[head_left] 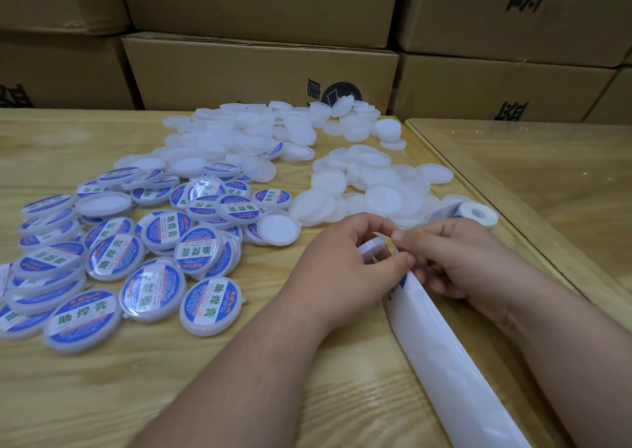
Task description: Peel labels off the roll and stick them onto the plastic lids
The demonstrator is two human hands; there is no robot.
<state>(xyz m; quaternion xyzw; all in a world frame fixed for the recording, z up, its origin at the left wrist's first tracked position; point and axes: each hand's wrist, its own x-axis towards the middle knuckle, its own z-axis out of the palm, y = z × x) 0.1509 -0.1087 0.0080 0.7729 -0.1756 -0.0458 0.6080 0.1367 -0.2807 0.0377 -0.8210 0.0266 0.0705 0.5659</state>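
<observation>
Many labelled lids (113, 242) beside cardboard boxes (260, 68)

Head-worn view, forward and down, close over the table (102, 396)

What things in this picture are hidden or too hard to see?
Head view:
- The label being peeled: fingers of the left hand and right hand cover it.
- The lid: mostly behind the left hand.
- The roll: partly behind the right hand.
- The backing strip: cut off by the bottom edge.
</observation>
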